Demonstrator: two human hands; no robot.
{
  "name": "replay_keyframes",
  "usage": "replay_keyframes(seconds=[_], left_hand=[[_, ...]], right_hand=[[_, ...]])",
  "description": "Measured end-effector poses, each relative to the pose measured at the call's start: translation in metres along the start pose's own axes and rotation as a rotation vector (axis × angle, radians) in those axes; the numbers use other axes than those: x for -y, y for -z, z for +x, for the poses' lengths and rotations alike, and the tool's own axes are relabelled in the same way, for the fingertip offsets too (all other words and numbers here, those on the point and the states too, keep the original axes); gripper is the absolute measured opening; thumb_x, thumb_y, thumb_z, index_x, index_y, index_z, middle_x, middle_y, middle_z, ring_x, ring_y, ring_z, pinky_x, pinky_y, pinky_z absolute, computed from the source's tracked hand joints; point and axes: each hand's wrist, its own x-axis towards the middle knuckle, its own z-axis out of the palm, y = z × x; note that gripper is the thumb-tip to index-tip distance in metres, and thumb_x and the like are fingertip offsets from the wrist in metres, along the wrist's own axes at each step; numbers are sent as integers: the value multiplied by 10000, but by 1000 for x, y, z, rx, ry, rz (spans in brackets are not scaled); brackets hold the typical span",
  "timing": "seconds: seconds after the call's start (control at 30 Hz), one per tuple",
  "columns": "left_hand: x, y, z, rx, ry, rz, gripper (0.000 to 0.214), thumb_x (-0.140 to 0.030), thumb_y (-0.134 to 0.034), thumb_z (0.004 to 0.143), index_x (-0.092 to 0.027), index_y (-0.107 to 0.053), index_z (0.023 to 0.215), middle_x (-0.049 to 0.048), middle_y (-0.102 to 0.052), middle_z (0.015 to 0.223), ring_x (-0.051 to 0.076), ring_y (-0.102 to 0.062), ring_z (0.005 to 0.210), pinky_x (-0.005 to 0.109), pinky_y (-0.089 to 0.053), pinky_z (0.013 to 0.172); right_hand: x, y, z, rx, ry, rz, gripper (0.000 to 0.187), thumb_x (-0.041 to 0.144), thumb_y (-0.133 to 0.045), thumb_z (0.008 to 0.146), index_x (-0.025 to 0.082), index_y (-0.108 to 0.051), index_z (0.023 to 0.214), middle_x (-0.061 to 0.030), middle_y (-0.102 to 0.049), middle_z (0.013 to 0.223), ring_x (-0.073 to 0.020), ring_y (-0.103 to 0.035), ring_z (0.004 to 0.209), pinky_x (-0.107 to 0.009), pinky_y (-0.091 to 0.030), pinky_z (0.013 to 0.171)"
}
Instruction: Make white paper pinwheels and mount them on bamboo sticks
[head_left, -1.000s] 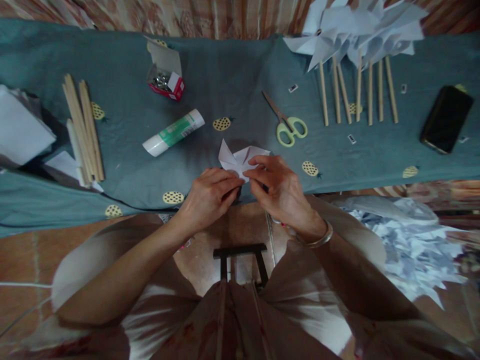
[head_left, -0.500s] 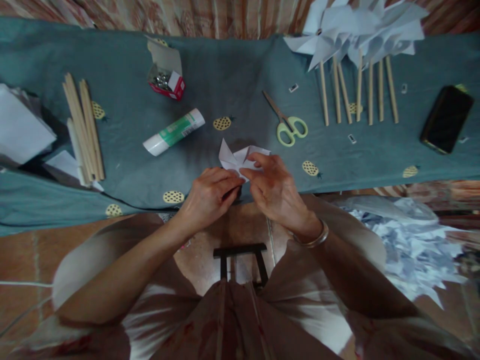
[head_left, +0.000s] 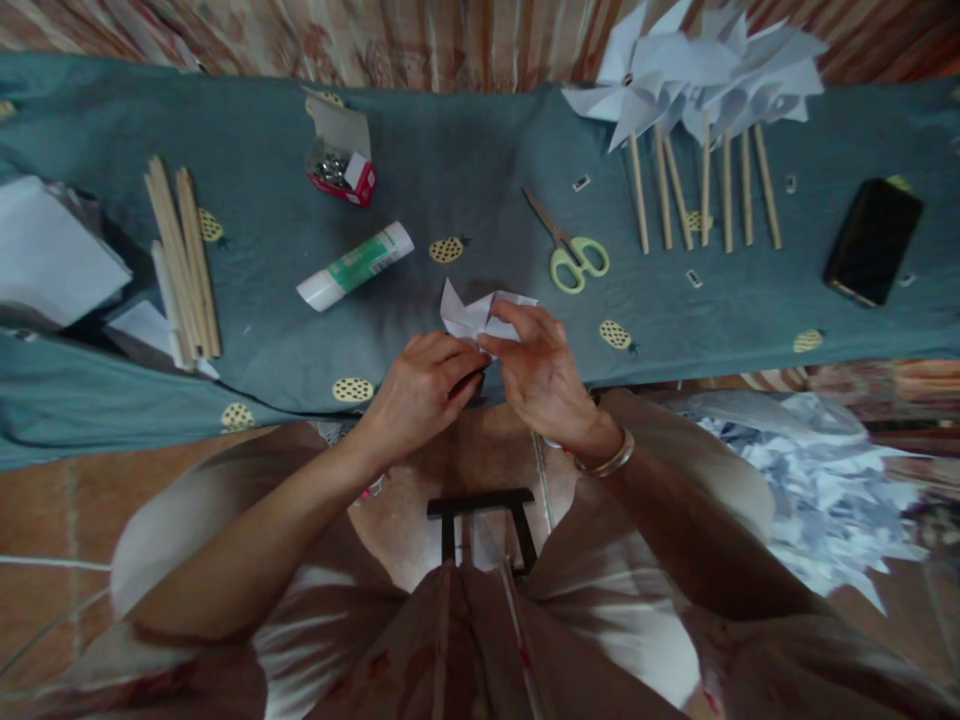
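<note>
A white paper pinwheel (head_left: 466, 314), without a stick that I can see, is at the table's near edge between my hands. My left hand (head_left: 426, 385) pinches its lower left side, fingers curled under the thumb. On its right side, my right hand (head_left: 538, 370) grips the paper with thumb and bent index finger near the centre. Both hands hide the lower part of the pinwheel. Above it lie a green-and-white glue stick (head_left: 356, 266) and scissors (head_left: 574, 258) with light green handles.
An opened small box of metal pins (head_left: 341, 170) stands at the back. Wooden sticks (head_left: 187, 270) and stacked white paper (head_left: 52, 250) lie left. Finished pinwheels (head_left: 705, 80) on sticks and a black phone (head_left: 874, 240) lie right. A bag of folded paper (head_left: 810, 490) sits low right.
The view has shifted slightly, so the table's things sit a little differently in the picture. Both hands stay on the pinwheel, with only small finger movement.
</note>
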Motion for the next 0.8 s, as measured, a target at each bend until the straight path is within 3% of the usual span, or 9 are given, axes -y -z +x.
replay_keyframes(seconds=[0.33,0.53,0.67,0.8], left_hand=[[1,-3,-1,11,-18,77,232,-221,-521,985,-165,-707,1113,96,-742,1021,232,-655,952,362,-482,806],[3,1,3,3,-39,174,239,-224,-508,992,-185,-729,1075,83,-748,1015,224,-648,904,356,-456,760],[8,8,3,-21,-54,245,234,-222,-512,989,-202,-734,1061,70,-753,1037,226,-645,902,358,-437,746],[10,15,1,-9,-48,267,238,-226,-508,992,-196,-737,1050,75,-752,1066,232,-638,924,367,-443,754]], right_hand=[[-11,11,-7,-18,57,-51,337,215,-425,972,244,-655,1216,-101,-577,1370,-286,-532,1219,-492,-445,1022],[-25,19,-2,-89,-79,-99,387,244,-423,957,183,-649,1265,-146,-612,1374,-336,-566,1236,-539,-467,1046],[-26,20,0,-101,-69,-68,395,220,-447,943,158,-637,1283,-136,-682,1290,-300,-611,1205,-509,-462,1084],[-24,20,-1,-131,-106,-38,360,268,-506,934,167,-660,1243,-130,-735,1171,-297,-662,1101,-498,-508,1019]])
